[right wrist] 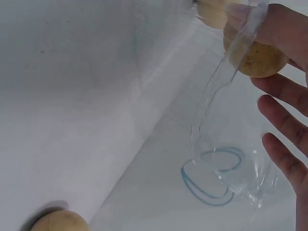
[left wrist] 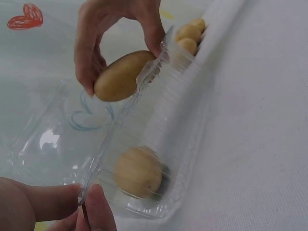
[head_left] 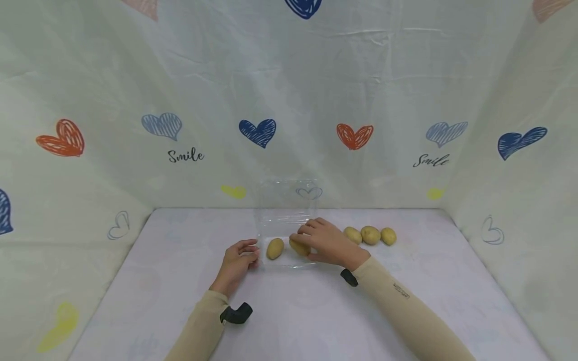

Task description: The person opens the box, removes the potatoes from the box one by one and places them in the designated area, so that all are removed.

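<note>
A clear plastic clamshell box [head_left: 289,265] stands on the table with its lid [head_left: 284,200] raised at the back. One potato [head_left: 275,248] lies in the left part of the box. My left hand [head_left: 237,265] is at the box's left side; in the left wrist view its thumb and finger pinch the rim. Over the right part, my right hand [head_left: 329,243] grips a second potato [left wrist: 122,77] between thumb and fingers. That potato is at rim height in the left wrist view, partly behind the clear plastic.
Three potatoes, among them a middle one [head_left: 371,235] and a right one [head_left: 388,236], sit in a row on the white table [head_left: 384,311] right of the box. A pale curtain [head_left: 298,90] printed with hearts hangs behind and at both sides.
</note>
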A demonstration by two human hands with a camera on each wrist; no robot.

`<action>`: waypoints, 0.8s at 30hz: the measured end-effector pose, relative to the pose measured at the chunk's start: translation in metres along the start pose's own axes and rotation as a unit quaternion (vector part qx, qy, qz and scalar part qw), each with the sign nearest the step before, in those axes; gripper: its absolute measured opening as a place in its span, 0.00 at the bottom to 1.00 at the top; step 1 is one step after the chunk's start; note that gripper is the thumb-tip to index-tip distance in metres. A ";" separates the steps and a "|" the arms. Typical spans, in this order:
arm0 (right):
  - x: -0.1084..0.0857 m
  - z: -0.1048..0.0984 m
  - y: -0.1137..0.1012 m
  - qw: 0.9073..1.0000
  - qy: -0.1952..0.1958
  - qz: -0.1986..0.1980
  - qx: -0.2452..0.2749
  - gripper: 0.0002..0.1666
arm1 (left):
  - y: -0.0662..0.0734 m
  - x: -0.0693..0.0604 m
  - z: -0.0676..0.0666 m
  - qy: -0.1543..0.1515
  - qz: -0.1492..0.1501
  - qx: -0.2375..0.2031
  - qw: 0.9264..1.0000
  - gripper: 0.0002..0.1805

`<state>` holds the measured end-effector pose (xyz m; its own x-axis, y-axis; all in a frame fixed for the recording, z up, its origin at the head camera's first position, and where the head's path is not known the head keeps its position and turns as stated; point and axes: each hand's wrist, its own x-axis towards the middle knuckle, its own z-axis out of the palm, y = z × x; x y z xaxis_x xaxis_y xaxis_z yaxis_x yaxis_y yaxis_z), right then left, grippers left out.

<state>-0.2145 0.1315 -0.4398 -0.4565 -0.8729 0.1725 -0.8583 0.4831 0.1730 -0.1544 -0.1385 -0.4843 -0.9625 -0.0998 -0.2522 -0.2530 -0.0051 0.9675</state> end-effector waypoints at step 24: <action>-0.066 -0.009 0.018 0.988 0.131 0.074 0.019 0.42 | 0.001 0.000 0.000 -0.001 -0.004 0.017 1.000 0.21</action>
<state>-0.1976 0.1988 -0.4391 -0.5055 -0.7429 0.4388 -0.7973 0.5966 0.0915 -0.1544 -0.1380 -0.4832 -0.9605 -0.0988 -0.2602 -0.2641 0.0287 0.9641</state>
